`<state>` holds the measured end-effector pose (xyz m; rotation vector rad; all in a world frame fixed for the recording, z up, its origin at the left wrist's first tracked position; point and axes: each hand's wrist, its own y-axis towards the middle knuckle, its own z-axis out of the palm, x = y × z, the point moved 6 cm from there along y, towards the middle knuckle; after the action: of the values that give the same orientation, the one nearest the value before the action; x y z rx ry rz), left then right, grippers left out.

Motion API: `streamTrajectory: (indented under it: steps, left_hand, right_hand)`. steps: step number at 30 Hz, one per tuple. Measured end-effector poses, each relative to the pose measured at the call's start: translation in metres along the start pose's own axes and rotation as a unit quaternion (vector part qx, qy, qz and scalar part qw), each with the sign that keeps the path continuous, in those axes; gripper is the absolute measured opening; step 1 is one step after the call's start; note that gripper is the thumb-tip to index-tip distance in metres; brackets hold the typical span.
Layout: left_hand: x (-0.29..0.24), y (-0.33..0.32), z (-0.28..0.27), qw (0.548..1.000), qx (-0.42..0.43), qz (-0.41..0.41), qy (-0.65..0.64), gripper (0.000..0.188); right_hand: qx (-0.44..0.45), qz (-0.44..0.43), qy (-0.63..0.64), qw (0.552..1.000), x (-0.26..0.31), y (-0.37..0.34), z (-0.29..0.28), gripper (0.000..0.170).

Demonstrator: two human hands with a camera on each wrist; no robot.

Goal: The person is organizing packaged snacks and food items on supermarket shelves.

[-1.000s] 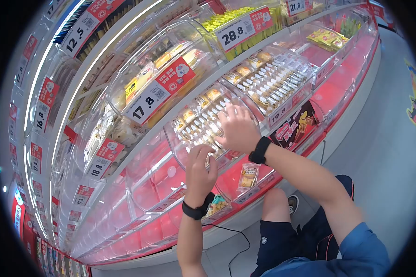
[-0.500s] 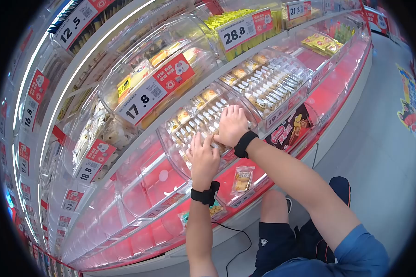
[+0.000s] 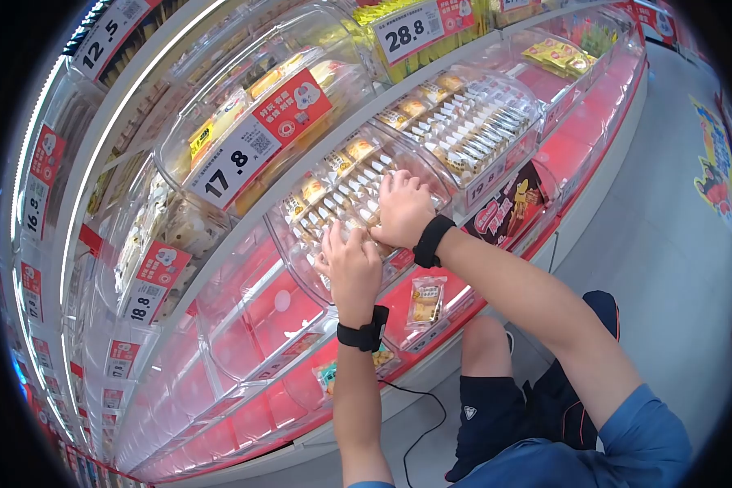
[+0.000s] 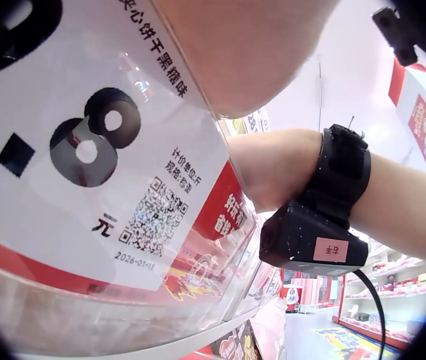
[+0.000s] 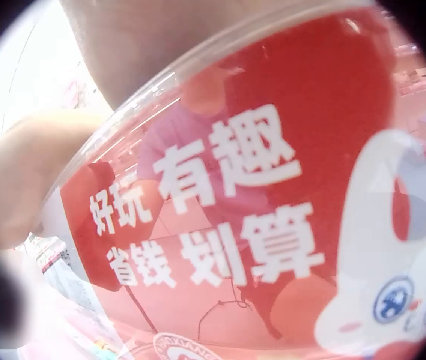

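Note:
In the head view, a clear bin of small wrapped biscuits [image 3: 346, 195] lies under both hands. My left hand [image 3: 351, 268] reaches over its front edge, fingers spread and bent a little on or just above the packets. Beside it, my right hand [image 3: 405, 213] lies over the bin's right part, fingers slightly bent. Whether either touches a packet is hard to tell. In the left wrist view a price label [image 4: 85, 142] fills the left side, with a hand [image 4: 250, 52] above it. A red label [image 5: 220, 195] fills the right wrist view, with part of a hand [image 5: 153, 37] at the top.
Another biscuit bin [image 3: 472, 130] adjoins on the right, with a dark packet [image 3: 508, 207] below it. A bin labelled 17.8 [image 3: 240, 167] stands above left. One packet [image 3: 426, 301] lies in a lower compartment. A black cable [image 3: 431, 394] hangs below.
My left hand has moved up from the bin's front onto the biscuits, and its fingers are now a little more spread. My right hand has shifted slightly left. The head view has shifted slightly.

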<state>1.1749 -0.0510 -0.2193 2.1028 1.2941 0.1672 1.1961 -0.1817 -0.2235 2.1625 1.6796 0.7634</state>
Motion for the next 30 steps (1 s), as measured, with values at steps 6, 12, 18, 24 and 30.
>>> streamTrajectory:
  steps: [6,12,18,24,30]
  left_hand:
    - [-0.002,-0.002,0.0,1.0,-0.013,-0.002,0.026,0.026]
    - [-0.003,-0.001,0.001,0.999,0.008,-0.008,0.039,0.026]
    - [-0.006,-0.001,0.001,0.999,0.02,-0.022,0.045,0.027]
    - [-0.007,0.0,0.0,0.999,0.023,-0.023,0.035,0.027]
    - [-0.008,-0.001,-0.001,0.999,0.018,-0.014,0.032,0.026]
  right_hand:
    - [0.043,-0.016,0.062,0.997,-0.006,0.006,-0.003,0.091]
    - [0.02,-0.002,0.081,0.997,-0.007,0.004,-0.008,0.081]
    - [0.019,0.006,0.073,0.997,-0.007,0.005,-0.013,0.077]
    - [-0.011,0.004,0.074,0.997,-0.005,0.006,-0.012,0.072]
    - [-0.02,0.007,0.071,0.997,-0.004,0.007,-0.013,0.07]
